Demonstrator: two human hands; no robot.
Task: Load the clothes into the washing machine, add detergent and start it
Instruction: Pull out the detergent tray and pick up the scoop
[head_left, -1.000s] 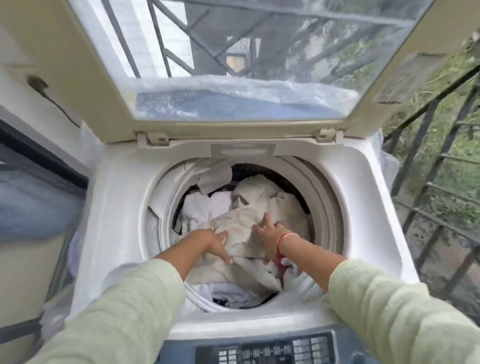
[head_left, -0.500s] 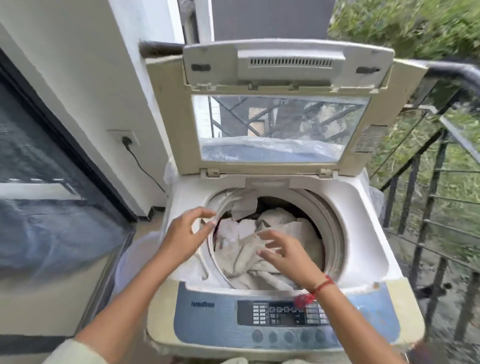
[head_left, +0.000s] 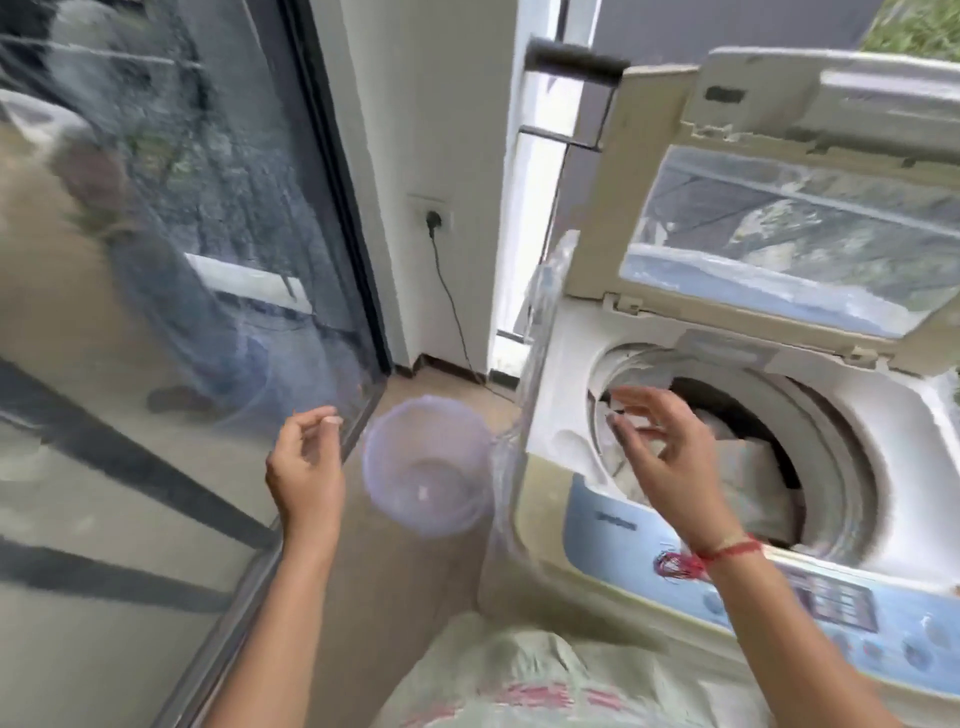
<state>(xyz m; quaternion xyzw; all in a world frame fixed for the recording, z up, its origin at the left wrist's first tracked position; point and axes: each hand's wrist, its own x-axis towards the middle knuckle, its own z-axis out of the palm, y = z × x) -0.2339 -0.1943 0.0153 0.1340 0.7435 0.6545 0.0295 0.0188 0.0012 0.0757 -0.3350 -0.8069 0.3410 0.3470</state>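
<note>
The top-loading washing machine (head_left: 566, 410) stands at the right with its lid (head_left: 660, 182) raised. White clothes (head_left: 748, 467) fill the drum. My right hand (head_left: 670, 462) hovers over the drum's left rim with fingers spread and holds nothing. My left hand (head_left: 306, 462) is off to the left of the machine, above the floor, fingers loosely curled and empty. A clear plastic tub (head_left: 426, 467) sits on the floor between my left hand and the machine. The blue control panel (head_left: 831, 608) runs along the machine's front edge.
A glass sliding door (head_left: 182, 234) with a dark frame fills the left. A wall socket with a black cord (head_left: 434, 221) sits on the white wall behind. The tan floor (head_left: 415, 582) lies between door and machine. A clear plastic cover hangs at the machine's left side.
Both hands have come out of the drum and off the clothes. My view has swung left and back, and my left hand has moved away from the machine toward the floor.
</note>
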